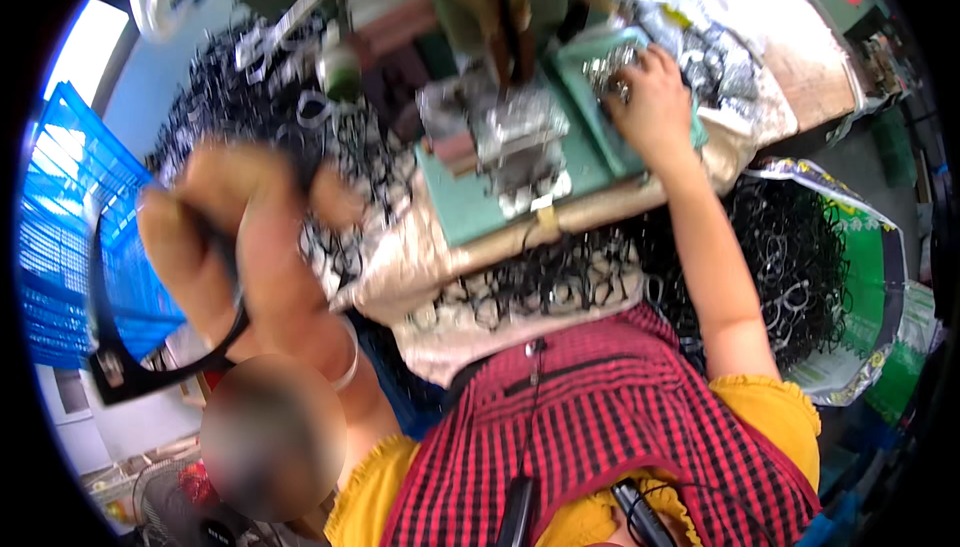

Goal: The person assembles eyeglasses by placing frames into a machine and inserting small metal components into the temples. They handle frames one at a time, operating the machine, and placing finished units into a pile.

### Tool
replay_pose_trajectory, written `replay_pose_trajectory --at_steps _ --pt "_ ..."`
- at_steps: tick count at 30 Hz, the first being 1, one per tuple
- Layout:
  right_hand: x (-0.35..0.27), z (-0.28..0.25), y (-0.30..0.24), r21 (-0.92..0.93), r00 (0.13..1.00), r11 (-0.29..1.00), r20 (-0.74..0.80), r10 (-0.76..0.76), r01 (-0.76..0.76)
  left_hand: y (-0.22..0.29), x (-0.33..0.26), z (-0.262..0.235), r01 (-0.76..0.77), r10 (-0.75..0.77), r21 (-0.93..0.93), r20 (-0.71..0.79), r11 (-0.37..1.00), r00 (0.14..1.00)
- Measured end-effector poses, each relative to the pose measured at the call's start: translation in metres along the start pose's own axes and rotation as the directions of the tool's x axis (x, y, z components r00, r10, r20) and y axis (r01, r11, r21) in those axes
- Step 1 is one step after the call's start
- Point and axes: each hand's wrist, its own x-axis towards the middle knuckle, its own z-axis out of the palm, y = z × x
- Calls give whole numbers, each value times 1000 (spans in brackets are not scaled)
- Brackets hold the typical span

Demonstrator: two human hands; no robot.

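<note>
Fingers of left hand clasp black eyeglass frame.

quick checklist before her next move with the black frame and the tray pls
1. Left hand has hold of the black eyeglass frame: ok, fingers closed around it, hand raised and blurred.
2. Right hand is at the teal tray: ok, fingers rest on the shiny small parts in it.
3. Right hand has picked up a part: cannot tell, the fingertips hide it.
4. Press fixture on the teal plate is free of hands: ok, both are apart from it.
5. Supply of black frames: ok, a pile lies in the open sack at the right.
</note>
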Motion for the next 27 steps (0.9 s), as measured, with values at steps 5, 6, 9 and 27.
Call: replay_pose_trajectory --at_steps 5,6,9,27 --pt "-13 19 23 373 981 925 -192 6 67 -29 31 17 -174 197 462 -2 870 980" --pt "-19 18 22 523 985 852 -130 112 -28 -22 31 24 -146 194 406 -78 902 978" --pt "-26 27 29 929 894 271 115 433 -251 -21 16 17 -13 42 247 -111 969 993" --pt "-16 -45 -106 997 992 10 76 103 -77 -40 -7 2 -44 50 44 -133 998 990"
